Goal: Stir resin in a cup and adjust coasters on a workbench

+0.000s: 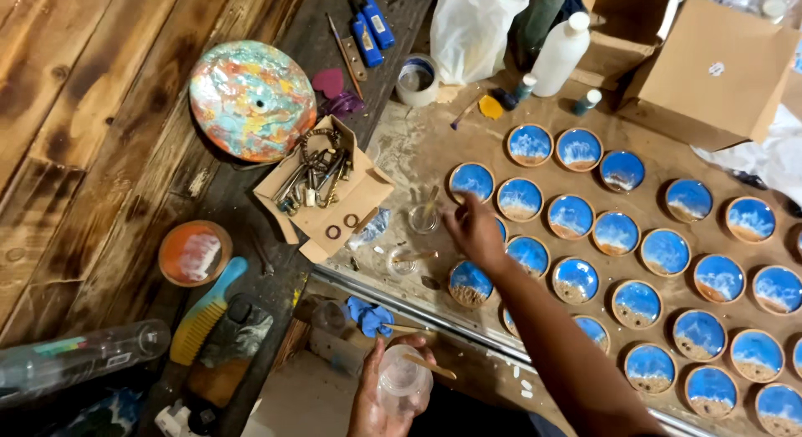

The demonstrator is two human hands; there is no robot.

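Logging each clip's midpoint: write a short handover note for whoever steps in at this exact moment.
Left hand holds a clear plastic cup with a wooden stick in it, low over the bench edge.
Right hand reaches out over the small round dishes, beside a small clear cup holding a stick.
Done: the dishes in view already show a blue, white and sandy coating.
Left: cannot tell from this view which dishes, if any, need more.

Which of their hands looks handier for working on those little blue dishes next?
Probably the right hand: it is stretched out over the blue dishes. The left hand is near the body, holding a clear plastic cup.
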